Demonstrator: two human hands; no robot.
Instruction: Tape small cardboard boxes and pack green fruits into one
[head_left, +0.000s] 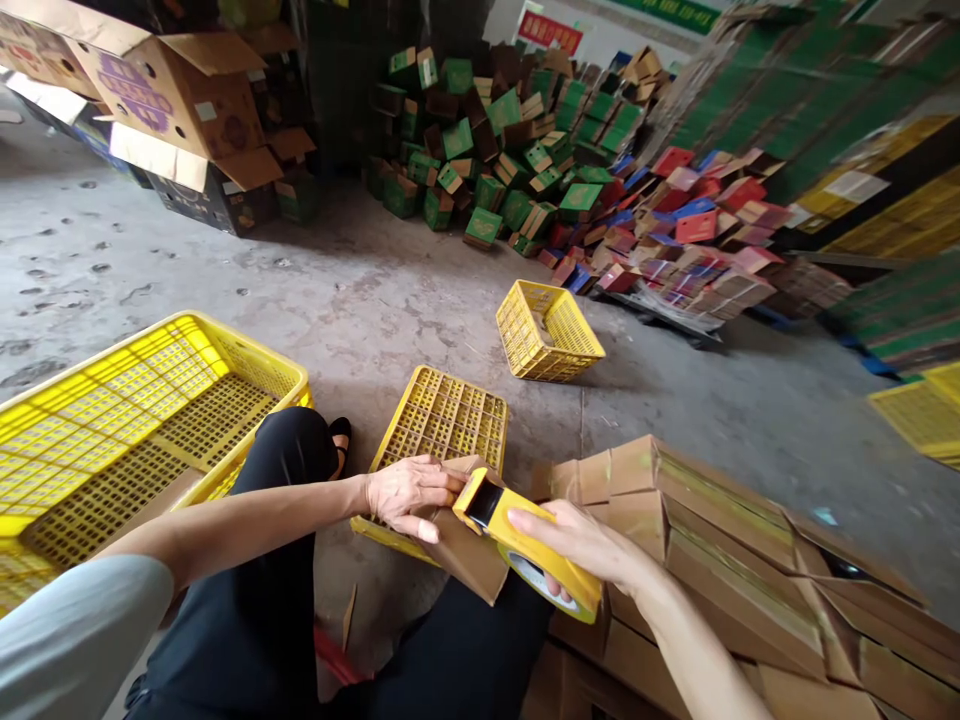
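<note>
My right hand (566, 540) is wrapped round a yellow tape dispenser (510, 515), tilted with its front end over a small brown cardboard box (469, 555). On that box lies my left hand (412, 495), fingers stretched toward the dispenser's front and thumb apart. The box rests on an upturned yellow plastic crate (446, 415) between my knees; its far side is partly hidden by my hands. Whether tape is stuck to the box I cannot tell.
Stacked brown cartons (735, 560) lie close on my right. A large yellow crate (292, 385) stands at my left, and a smaller yellow crate (551, 345) sits ahead. Piles of green boxes (484, 225) and red boxes (696, 226) fill the back, with bigger cartons (180, 100) at the far left.
</note>
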